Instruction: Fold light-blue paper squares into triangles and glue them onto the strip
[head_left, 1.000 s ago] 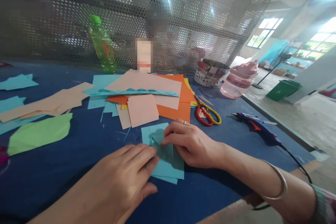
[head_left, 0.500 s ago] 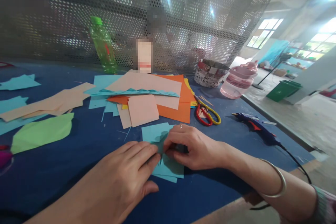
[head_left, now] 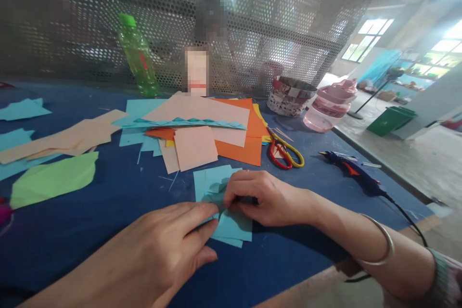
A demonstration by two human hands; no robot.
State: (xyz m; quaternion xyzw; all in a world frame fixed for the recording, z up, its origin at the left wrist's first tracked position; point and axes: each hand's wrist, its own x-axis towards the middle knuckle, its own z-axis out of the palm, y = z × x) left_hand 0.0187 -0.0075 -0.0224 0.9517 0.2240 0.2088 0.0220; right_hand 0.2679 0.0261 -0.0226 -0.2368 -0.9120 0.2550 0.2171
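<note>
Several light-blue paper squares (head_left: pixel 234 231) lie loosely stacked on the dark blue tabletop in front of me. My left hand (head_left: pixel 176 236) rests at their left edge, its fingers stretched out and fingertips touching the paper. Above the stack, my right hand (head_left: pixel 256 197) has thumb and fingers pinched at a piece of light-blue paper; its fingers hide most of that piece. Just beyond them is a pale pink paper square (head_left: pixel 197 149). Behind it, a larger pink sheet (head_left: pixel 202 108) bears a zigzag light-blue strip (head_left: pixel 187 123) along its near edge, over orange paper (head_left: pixel 249 154).
Red-and-yellow scissors (head_left: pixel 285 154) and a glue gun (head_left: pixel 353 173) with a cord lie to the right. A woven basket (head_left: pixel 288 96), pink bottle (head_left: pixel 327 108) and green bottle (head_left: pixel 139 57) stand near a perforated metal screen. Green paper (head_left: pixel 54 178) and beige paper (head_left: pixel 83 132) lie left.
The view has shifted slightly. Both hands stay at the light-blue paper; the left fingers have bent a little, while the right hand keeps its pinch.
</note>
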